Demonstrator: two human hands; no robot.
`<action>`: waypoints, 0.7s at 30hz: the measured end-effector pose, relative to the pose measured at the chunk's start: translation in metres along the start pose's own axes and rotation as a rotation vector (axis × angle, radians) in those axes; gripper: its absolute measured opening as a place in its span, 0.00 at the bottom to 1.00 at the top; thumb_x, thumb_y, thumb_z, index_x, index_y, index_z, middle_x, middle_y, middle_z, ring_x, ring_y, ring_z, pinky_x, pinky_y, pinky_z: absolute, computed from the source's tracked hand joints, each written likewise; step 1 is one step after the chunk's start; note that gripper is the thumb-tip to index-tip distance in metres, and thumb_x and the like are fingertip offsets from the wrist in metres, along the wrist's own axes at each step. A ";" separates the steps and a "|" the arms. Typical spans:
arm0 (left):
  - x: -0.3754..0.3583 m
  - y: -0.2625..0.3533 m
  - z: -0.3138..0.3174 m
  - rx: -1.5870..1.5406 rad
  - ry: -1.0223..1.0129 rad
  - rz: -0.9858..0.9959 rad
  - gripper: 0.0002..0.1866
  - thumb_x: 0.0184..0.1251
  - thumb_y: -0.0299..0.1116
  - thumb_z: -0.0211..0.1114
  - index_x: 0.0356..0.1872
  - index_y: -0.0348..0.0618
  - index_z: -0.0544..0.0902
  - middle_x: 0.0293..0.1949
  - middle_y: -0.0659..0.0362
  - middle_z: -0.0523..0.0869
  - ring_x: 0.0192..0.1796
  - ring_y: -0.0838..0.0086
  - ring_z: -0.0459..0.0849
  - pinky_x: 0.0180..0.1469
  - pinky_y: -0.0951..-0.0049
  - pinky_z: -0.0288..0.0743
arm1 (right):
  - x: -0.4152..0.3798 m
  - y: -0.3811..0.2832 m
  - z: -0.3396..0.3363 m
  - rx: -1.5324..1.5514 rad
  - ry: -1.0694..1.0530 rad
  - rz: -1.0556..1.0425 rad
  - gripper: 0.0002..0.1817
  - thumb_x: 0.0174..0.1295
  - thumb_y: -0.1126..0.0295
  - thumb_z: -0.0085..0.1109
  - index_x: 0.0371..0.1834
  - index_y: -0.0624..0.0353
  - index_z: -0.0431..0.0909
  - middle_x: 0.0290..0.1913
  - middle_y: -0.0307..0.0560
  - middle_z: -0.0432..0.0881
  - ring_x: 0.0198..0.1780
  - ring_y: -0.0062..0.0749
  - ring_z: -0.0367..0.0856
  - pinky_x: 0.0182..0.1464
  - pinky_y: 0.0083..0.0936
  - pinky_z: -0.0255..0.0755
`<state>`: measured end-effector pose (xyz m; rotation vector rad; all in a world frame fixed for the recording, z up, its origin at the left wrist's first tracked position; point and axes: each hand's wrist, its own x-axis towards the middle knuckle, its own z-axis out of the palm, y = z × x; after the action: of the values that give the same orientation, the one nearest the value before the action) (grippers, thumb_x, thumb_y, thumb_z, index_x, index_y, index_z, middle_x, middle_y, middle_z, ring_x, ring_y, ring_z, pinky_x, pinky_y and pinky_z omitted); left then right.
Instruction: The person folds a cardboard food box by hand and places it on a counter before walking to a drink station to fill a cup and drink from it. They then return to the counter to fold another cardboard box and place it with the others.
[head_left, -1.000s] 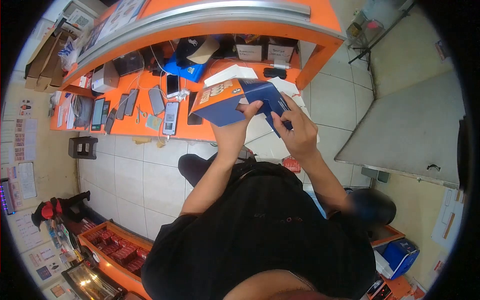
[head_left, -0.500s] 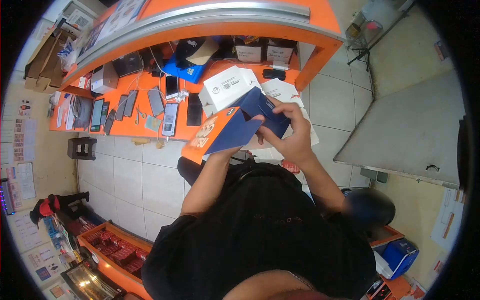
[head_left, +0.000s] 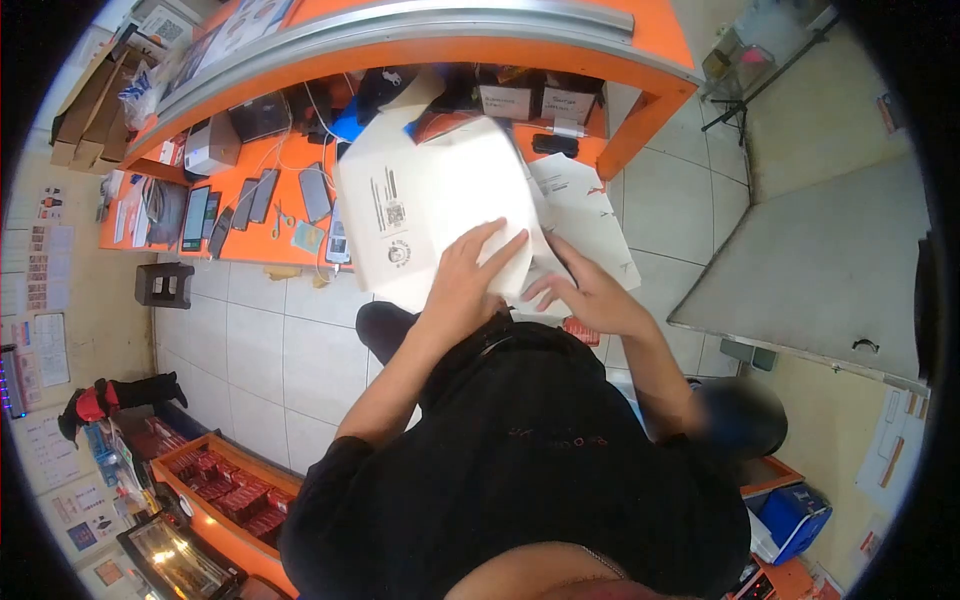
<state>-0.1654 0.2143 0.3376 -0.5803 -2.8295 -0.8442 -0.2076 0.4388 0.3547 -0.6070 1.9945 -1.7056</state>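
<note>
A white flattened cardboard box (head_left: 430, 185) with printed text and a QR code is tilted up in front of me, above the orange desk. My left hand (head_left: 462, 285) lies on its lower part with fingers stretched and spread over the surface. At its right edge, my right hand (head_left: 605, 300) has its fingers bent around a folded side, thumb apart from the index finger. A second white cardboard sheet (head_left: 590, 225) rests on the desk behind my right hand. The blue and orange box is hidden or out of sight.
Several phones (head_left: 265, 195), scissors (head_left: 283, 220) and cables lie on the orange desk (head_left: 285, 248) to the left. An overhead shelf edge (head_left: 400, 45) crosses the front. A stool (head_left: 163, 285) stands at the left; a grey panel (head_left: 810, 270) is at the right.
The blue and orange box has gone from view. The white cardboard has come up toward me and left, covering some phones. My left hand now rests on it; my right hand has lowered.
</note>
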 end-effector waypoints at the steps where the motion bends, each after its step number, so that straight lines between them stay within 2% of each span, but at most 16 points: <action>1: -0.003 -0.004 0.007 0.000 -0.003 -0.004 0.37 0.55 0.29 0.78 0.70 0.54 0.77 0.70 0.49 0.72 0.69 0.49 0.73 0.71 0.55 0.67 | 0.002 -0.011 -0.004 0.076 -0.095 0.146 0.38 0.65 0.83 0.52 0.81 0.58 0.56 0.69 0.66 0.72 0.71 0.49 0.73 0.70 0.39 0.69; 2: -0.004 -0.008 0.013 -0.213 0.066 -0.078 0.30 0.60 0.24 0.73 0.66 0.51 0.79 0.64 0.50 0.76 0.61 0.53 0.79 0.64 0.61 0.73 | 0.005 -0.010 -0.001 0.076 -0.097 0.146 0.38 0.65 0.83 0.52 0.81 0.58 0.56 0.69 0.66 0.72 0.71 0.49 0.73 0.70 0.39 0.69; 3: -0.005 -0.011 0.018 -0.426 0.135 -0.152 0.24 0.65 0.19 0.68 0.62 0.47 0.82 0.58 0.50 0.81 0.52 0.58 0.85 0.56 0.66 0.79 | 0.010 -0.010 0.006 -0.206 -0.044 -0.097 0.38 0.65 0.82 0.53 0.81 0.57 0.57 0.72 0.66 0.68 0.74 0.53 0.69 0.72 0.40 0.66; 4: 0.001 0.005 0.014 -0.743 0.271 -0.299 0.11 0.75 0.22 0.60 0.54 0.38 0.84 0.52 0.54 0.84 0.41 0.69 0.87 0.44 0.73 0.81 | 0.015 -0.012 0.013 -0.488 0.011 -0.342 0.38 0.65 0.80 0.54 0.81 0.57 0.58 0.75 0.65 0.65 0.76 0.56 0.65 0.74 0.42 0.63; 5: 0.007 0.014 0.003 -0.930 0.268 -0.493 0.10 0.79 0.26 0.58 0.55 0.37 0.83 0.52 0.56 0.84 0.43 0.72 0.86 0.45 0.74 0.81 | 0.014 -0.018 0.026 -0.558 0.033 -0.366 0.43 0.60 0.77 0.66 0.80 0.55 0.60 0.78 0.63 0.60 0.76 0.60 0.63 0.75 0.45 0.64; 6: 0.010 0.019 -0.005 -1.115 0.262 -0.689 0.11 0.82 0.30 0.55 0.55 0.37 0.83 0.53 0.58 0.84 0.44 0.75 0.85 0.46 0.75 0.81 | 0.019 -0.020 0.032 -0.559 0.029 -0.371 0.43 0.60 0.77 0.66 0.80 0.55 0.60 0.78 0.63 0.60 0.76 0.60 0.63 0.75 0.45 0.64; 7: 0.014 0.022 -0.006 -1.476 0.347 -0.655 0.16 0.85 0.37 0.52 0.58 0.38 0.80 0.54 0.59 0.85 0.45 0.75 0.86 0.50 0.75 0.80 | 0.022 -0.020 0.037 -0.639 0.072 -0.396 0.46 0.55 0.75 0.71 0.80 0.55 0.60 0.79 0.62 0.59 0.76 0.59 0.63 0.75 0.46 0.63; 9: 0.020 0.027 -0.019 -1.593 0.390 -0.660 0.16 0.85 0.38 0.52 0.60 0.38 0.79 0.53 0.59 0.85 0.46 0.75 0.86 0.51 0.74 0.80 | 0.028 -0.020 0.044 -0.778 0.161 -0.422 0.53 0.41 0.71 0.81 0.77 0.56 0.65 0.78 0.60 0.60 0.77 0.57 0.63 0.76 0.48 0.62; 10: 0.021 0.028 -0.024 -1.711 0.424 -0.669 0.17 0.85 0.38 0.53 0.62 0.39 0.78 0.53 0.58 0.86 0.46 0.74 0.86 0.52 0.73 0.81 | 0.027 -0.019 0.045 -0.773 0.153 -0.423 0.53 0.41 0.71 0.81 0.77 0.56 0.65 0.78 0.60 0.60 0.77 0.57 0.63 0.76 0.48 0.62; 12: 0.021 0.012 -0.035 -1.694 0.436 -0.616 0.16 0.85 0.39 0.52 0.61 0.39 0.77 0.53 0.56 0.86 0.50 0.72 0.87 0.54 0.71 0.82 | 0.024 -0.018 0.039 -0.886 0.143 -0.613 0.47 0.43 0.74 0.78 0.74 0.56 0.70 0.76 0.58 0.65 0.77 0.54 0.65 0.75 0.45 0.66; 13: 0.023 0.005 -0.041 -1.706 0.452 -0.589 0.16 0.85 0.39 0.53 0.60 0.39 0.77 0.53 0.55 0.86 0.52 0.71 0.87 0.56 0.68 0.83 | 0.023 -0.017 0.032 -0.884 0.135 -0.622 0.47 0.43 0.74 0.78 0.74 0.56 0.70 0.76 0.58 0.65 0.77 0.54 0.65 0.75 0.45 0.66; 16: 0.022 -0.009 -0.045 -1.707 0.494 -0.557 0.16 0.84 0.40 0.53 0.57 0.37 0.79 0.53 0.53 0.87 0.54 0.69 0.88 0.59 0.61 0.84 | 0.022 -0.015 0.010 -0.712 0.078 -0.793 0.30 0.47 0.78 0.74 0.59 0.60 0.84 0.64 0.53 0.81 0.64 0.50 0.82 0.63 0.33 0.80; 17: 0.022 -0.007 -0.041 -1.568 0.495 -0.538 0.16 0.84 0.39 0.53 0.55 0.36 0.79 0.52 0.53 0.87 0.53 0.69 0.88 0.58 0.61 0.85 | 0.024 -0.014 0.010 -0.629 0.190 -0.766 0.25 0.51 0.79 0.73 0.56 0.60 0.86 0.55 0.51 0.85 0.54 0.46 0.87 0.54 0.31 0.84; 18: 0.022 -0.005 -0.034 -1.431 0.493 -0.518 0.16 0.84 0.38 0.53 0.54 0.35 0.80 0.52 0.53 0.87 0.52 0.69 0.88 0.57 0.60 0.85 | 0.025 -0.015 0.012 -0.633 0.187 -0.773 0.25 0.51 0.79 0.73 0.56 0.60 0.86 0.55 0.51 0.85 0.54 0.46 0.87 0.54 0.31 0.84; 19: 0.020 -0.001 -0.020 -1.331 0.519 -0.548 0.15 0.84 0.36 0.55 0.51 0.33 0.81 0.50 0.54 0.87 0.51 0.70 0.88 0.55 0.63 0.86 | 0.028 -0.015 0.015 -0.585 0.292 -0.719 0.24 0.52 0.80 0.72 0.56 0.60 0.86 0.52 0.50 0.85 0.51 0.44 0.87 0.52 0.31 0.84; 21: 0.017 0.016 -0.003 -1.184 0.514 -0.415 0.12 0.81 0.30 0.57 0.54 0.32 0.80 0.50 0.55 0.87 0.52 0.72 0.86 0.55 0.68 0.85 | 0.032 -0.025 0.025 -0.551 0.459 -0.617 0.22 0.54 0.80 0.70 0.55 0.60 0.86 0.45 0.48 0.83 0.44 0.40 0.84 0.46 0.33 0.81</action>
<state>-0.1749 0.2308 0.3521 0.1775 -1.7545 -2.3152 -0.2176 0.3961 0.3739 -1.2064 2.8664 -1.7150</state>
